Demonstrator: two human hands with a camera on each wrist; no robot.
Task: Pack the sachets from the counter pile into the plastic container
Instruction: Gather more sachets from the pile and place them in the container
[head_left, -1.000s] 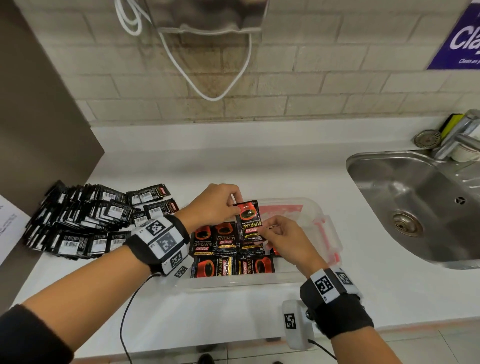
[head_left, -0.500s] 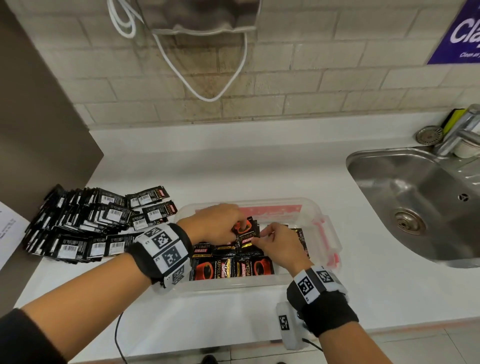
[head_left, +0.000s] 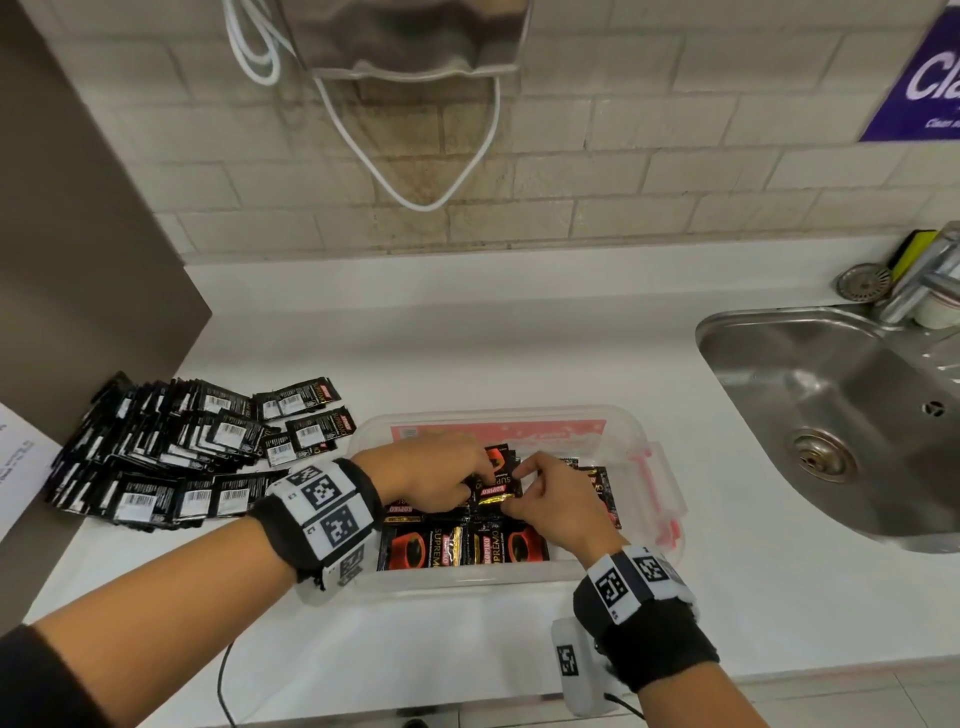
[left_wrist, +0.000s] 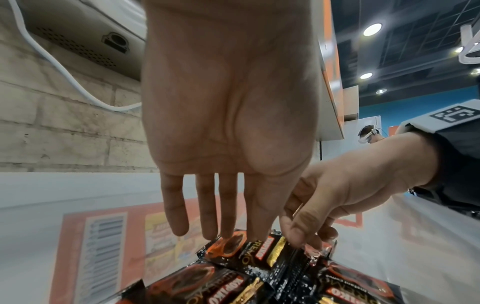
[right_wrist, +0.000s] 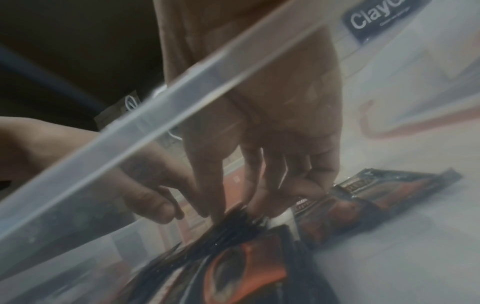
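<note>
A clear plastic container (head_left: 660, 519) sits on the white counter and holds rows of black-and-red sachets. Both hands are inside it, at one sachet (head_left: 500, 480) lying on top of the packed ones. My left hand (head_left: 441, 475) has straight fingers, and their tips rest on that sachet's face (left_wrist: 233, 246). My right hand (head_left: 550, 499) pinches the sachet's edge between thumb and forefinger (left_wrist: 301, 230). In the right wrist view the right hand (right_wrist: 272, 123) is blurred behind the container rim (right_wrist: 182, 82). The counter pile of sachets (head_left: 182, 457) lies left of the container, barcode sides up.
A steel sink (head_left: 831, 415) with a tap (head_left: 930, 275) is at the right. A brown panel (head_left: 78, 234) stands behind the pile, with a white sheet of paper (head_left: 18, 467) at the far left. A white cable (head_left: 415, 200) loops down the brick wall.
Both hands have come down with the sachet from above the container. It was upright in the air a second ago and now lies on the packed sachets.
</note>
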